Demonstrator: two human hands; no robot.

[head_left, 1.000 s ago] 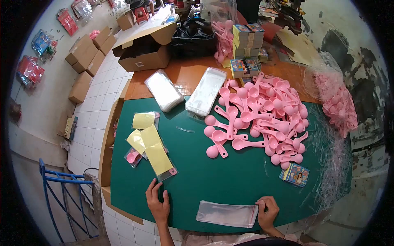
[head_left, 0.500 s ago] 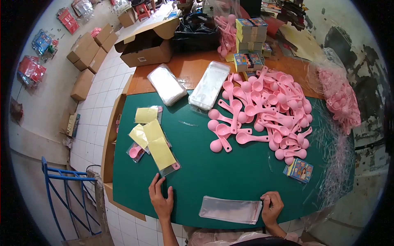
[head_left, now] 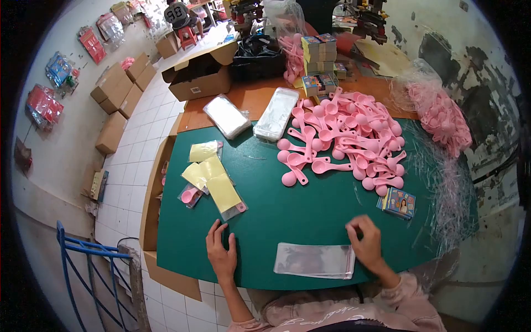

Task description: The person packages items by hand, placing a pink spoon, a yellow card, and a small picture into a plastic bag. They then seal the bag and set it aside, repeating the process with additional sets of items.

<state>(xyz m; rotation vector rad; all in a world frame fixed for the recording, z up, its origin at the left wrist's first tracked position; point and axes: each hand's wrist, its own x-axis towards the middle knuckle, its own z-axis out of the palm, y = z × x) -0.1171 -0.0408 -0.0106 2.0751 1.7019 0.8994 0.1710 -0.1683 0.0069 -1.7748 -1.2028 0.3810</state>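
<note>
My left hand (head_left: 222,254) rests on the green table top with its fingers apart and nothing in it, just below the packets with yellow cards (head_left: 223,191). At the right end of a stack of clear plastic sleeves (head_left: 314,260) is my right hand (head_left: 365,241), raised a little, its fingers curled and parted, with nothing visible between them. The pile of pink spoons (head_left: 354,135) lies beyond both hands. A small stack of printed cards (head_left: 399,203) sits above and to the right of my right hand.
Two stacks of clear bags (head_left: 276,114) (head_left: 227,117) lie at the back. Behind them are an open carton (head_left: 200,83), a black bag (head_left: 258,58) and bundled card stacks (head_left: 319,55). Plastic scraps (head_left: 448,205) cover the right edge. A person (head_left: 178,15) sits far off.
The view has shifted. My right hand has risen from the right edge of the sleeves, and its fingers have loosened. My left hand stays near the yellow card packets.
</note>
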